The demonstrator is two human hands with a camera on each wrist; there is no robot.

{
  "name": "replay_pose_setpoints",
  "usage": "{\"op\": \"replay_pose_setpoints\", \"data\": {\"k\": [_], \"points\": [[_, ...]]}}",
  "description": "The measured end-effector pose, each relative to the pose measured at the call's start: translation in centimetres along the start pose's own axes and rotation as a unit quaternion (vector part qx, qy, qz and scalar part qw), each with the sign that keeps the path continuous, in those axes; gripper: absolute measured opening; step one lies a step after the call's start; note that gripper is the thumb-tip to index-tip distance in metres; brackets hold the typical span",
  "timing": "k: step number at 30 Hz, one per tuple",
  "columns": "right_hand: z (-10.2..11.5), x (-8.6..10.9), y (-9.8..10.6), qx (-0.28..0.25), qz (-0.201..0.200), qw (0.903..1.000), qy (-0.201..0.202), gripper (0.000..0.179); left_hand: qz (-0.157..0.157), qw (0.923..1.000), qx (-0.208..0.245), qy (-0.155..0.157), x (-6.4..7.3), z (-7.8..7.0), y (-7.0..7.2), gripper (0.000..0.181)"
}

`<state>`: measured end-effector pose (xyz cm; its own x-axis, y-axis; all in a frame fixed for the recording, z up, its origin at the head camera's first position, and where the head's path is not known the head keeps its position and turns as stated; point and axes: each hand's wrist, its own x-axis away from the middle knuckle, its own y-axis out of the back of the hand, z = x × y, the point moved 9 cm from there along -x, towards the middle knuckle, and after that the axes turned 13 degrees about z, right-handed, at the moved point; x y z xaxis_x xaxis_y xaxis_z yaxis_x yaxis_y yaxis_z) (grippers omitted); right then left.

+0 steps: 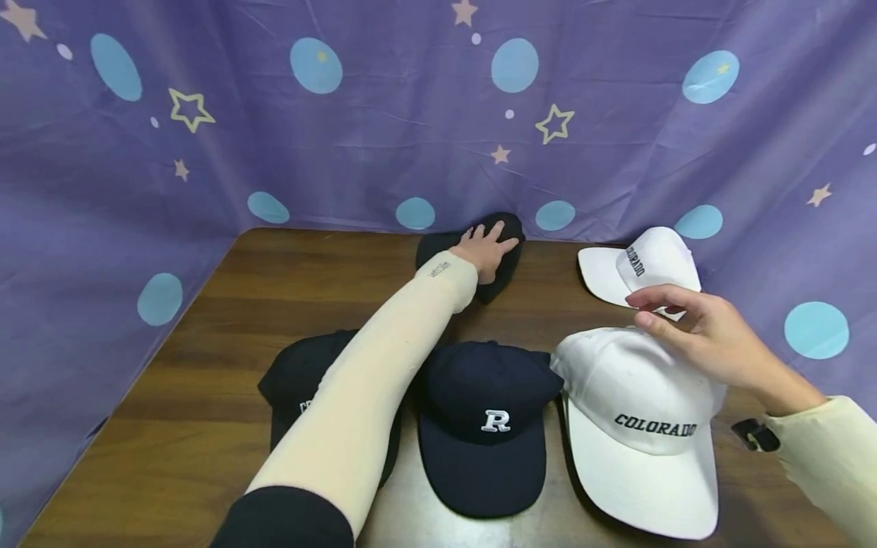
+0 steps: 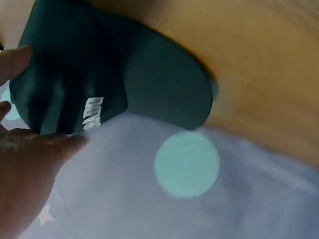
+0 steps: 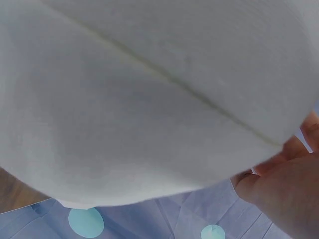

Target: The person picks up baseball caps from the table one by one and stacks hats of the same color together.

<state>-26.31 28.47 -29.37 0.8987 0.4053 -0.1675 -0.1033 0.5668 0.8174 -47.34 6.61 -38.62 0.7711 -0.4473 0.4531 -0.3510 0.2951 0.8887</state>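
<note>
My left hand (image 1: 483, 253) reaches to the back of the table and rests with spread fingers on the crown of a black baseball cap (image 1: 505, 272). In the left wrist view that cap shows white lettering (image 2: 92, 113), and its brim points away from the fingers. On the right, my right hand (image 1: 706, 335) hovers at the top of a white COLORADO cap (image 1: 637, 396), thumb and fingers loosely bent with nothing between them. The right wrist view is mostly filled by the white crown (image 3: 149, 114), the hand beside its edge.
A navy cap with an R (image 1: 486, 434) sits beside the white one in the front row. Left of it, a black cap (image 1: 294, 380) is partly hidden under my left forearm. Another white COLORADO cap (image 1: 661, 259) stands at the back right. A purple curtain (image 1: 411, 114) hangs behind the wooden table (image 1: 205, 365).
</note>
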Motion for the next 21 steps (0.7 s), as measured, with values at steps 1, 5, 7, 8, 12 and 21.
{"op": "replay_pose_setpoints", "data": {"k": [1,5,7,8,12,21], "points": [[-0.1,0.0,0.0,0.000,0.000,1.0000,0.000,0.026,0.005,1.0000,0.005,0.002,-0.2,0.1,-0.4,0.082],[-0.5,0.2,0.0,0.000,-0.004,1.0000,0.000,0.026,-0.006,0.9997,-0.022,0.004,-0.5,0.2,-0.9,0.078],[-0.6,0.2,0.1,-0.001,-0.005,1.0000,0.003,0.027,-0.025,0.9990,-0.037,-0.004,-0.4,0.0,-0.7,0.072],[-0.5,0.2,0.1,-0.002,-0.005,1.0000,0.005,0.027,-0.031,0.9986,-0.043,-0.009,-0.3,-0.1,-0.6,0.069],[-0.3,0.2,0.0,-0.001,-0.004,0.9999,0.012,0.027,-0.046,0.9965,-0.067,-0.018,0.2,-0.1,-0.5,0.059],[0.1,0.3,0.0,0.007,-0.005,0.9998,0.020,0.026,-0.038,0.9943,-0.099,-0.009,1.6,0.5,-0.7,0.060]]}}
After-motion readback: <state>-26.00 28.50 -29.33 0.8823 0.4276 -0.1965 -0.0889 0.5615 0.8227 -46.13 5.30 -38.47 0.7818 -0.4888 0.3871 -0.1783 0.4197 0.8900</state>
